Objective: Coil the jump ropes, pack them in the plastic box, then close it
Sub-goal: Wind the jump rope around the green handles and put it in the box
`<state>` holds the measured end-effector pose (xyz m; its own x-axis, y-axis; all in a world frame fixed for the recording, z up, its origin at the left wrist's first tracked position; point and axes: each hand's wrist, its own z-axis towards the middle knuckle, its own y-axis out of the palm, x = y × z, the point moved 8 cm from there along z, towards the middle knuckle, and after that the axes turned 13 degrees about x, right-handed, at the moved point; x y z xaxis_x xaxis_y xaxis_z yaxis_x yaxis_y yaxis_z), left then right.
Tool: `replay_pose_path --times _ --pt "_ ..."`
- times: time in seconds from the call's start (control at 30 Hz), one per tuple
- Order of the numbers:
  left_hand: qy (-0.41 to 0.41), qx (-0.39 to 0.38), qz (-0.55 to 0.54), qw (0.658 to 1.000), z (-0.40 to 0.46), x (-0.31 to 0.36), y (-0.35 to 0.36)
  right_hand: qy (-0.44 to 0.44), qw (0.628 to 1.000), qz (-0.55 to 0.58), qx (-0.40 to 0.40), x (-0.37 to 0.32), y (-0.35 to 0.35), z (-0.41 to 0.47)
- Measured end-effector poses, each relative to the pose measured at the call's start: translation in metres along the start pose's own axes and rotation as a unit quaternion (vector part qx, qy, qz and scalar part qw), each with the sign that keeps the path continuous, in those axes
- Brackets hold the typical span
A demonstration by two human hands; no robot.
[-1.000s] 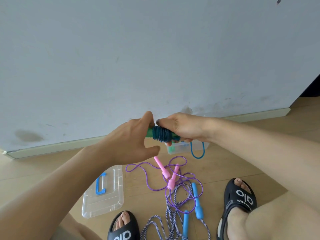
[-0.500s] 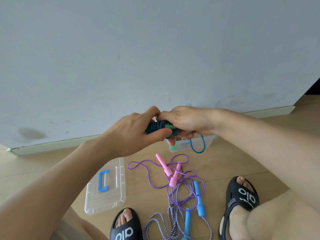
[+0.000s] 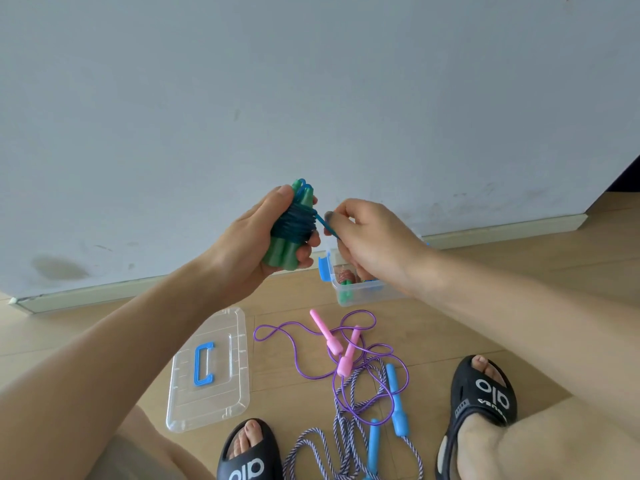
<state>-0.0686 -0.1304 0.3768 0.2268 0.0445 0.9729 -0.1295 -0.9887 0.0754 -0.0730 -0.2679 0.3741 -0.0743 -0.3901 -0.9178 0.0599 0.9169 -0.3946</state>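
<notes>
Fingers of the left hand (image 3: 263, 237) are curled tight around the green-handled jump rope (image 3: 292, 226), holding both handles upright with the dark blue cord wrapped round their middle, just left of frame center against the grey wall (image 3: 311, 81). Right hand (image 3: 374, 244) sits right beside it, thumb and forefinger pinching the loose blue end of that cord where it comes off the bundle; the other fingers are bent in.

Lower down, the clear plastic box (image 3: 349, 292) stands on the wood floor (image 3: 502, 271) partly behind the right hand, lid off, blue latch on its left side, with some coiled stuff inside that's hard to make out. Its clear lid (image 3: 221, 403) with a blue handle lies flat at lower left. Between the two black slides (image 3: 485, 403), the purple rope with pink handles (image 3: 332, 344) lies tangled over the striped rope with blue handles (image 3: 394, 393).
</notes>
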Motion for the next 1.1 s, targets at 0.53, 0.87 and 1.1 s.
replay_pose_path --times 0.53,0.87,1.1 --pt "0.096 0.121 0.2 0.967 0.001 0.003 -0.004 0.035 0.963 0.177 -0.199 -0.029 0.003 -0.023" --pt "0.123 0.083 0.187 0.971 -0.003 0.006 0.01 -0.087 0.99 0.088 -0.073 -0.034 -0.009 -0.02" --pt "0.141 0.093 0.187 0.968 -0.005 0.008 0.016 0.025 0.977 0.21 0.035 -0.025 -0.009 -0.019"
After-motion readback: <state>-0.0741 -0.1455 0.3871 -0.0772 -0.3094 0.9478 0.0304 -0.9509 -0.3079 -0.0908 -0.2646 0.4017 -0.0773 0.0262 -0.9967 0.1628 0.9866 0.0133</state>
